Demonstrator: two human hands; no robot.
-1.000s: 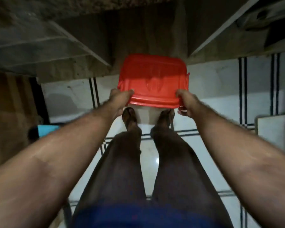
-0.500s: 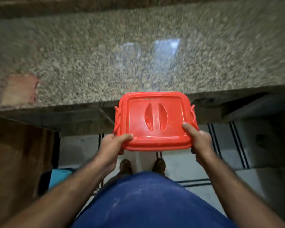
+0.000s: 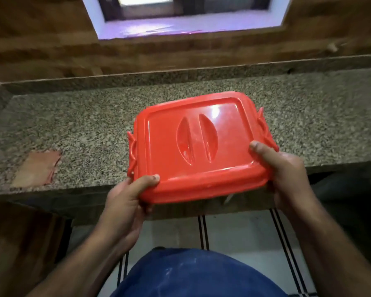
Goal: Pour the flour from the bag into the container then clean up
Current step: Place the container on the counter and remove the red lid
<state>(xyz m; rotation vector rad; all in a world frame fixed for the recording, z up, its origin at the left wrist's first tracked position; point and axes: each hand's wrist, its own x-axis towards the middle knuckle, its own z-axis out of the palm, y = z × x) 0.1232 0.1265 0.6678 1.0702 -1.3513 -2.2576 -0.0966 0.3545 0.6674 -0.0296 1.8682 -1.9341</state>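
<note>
Both forearms come up from the bottom of the frame twd center. Left hand [image 3: 128, 202] grips the near-left corner of the red container [image 3: 199, 146]: thumb flat on the lid rim, other fingers curled under and out of sight. Right hand [image 3: 285, 174] grips the near-right corner the same way, thumb laid on top of the lid edge by the side clip, rest of fingers wrapped below, hidden.

Container sits center frame, lid on, w/ two curved recesses molded in the lid middle and a latch on the left and right sides. It tilts, near edge lower. Near edge overhangs the front lip of the granite counter [image 3: 77, 129]; can't tell if the far part touches the stone or floats just above it. Contents not visible, lid is opaque.

Counter runs the full width of the frame, backed by a low granite upstand and a wood-look wall. A tan cloth [image 3: 38, 168] lies flat at mid left, near the front edge, well apart from the container. Window sill [image 3: 180, 26] at top center. Below the counter lip: striped floor tiles [image 3: 240, 232] and blue clothing at bottom center.
</note>
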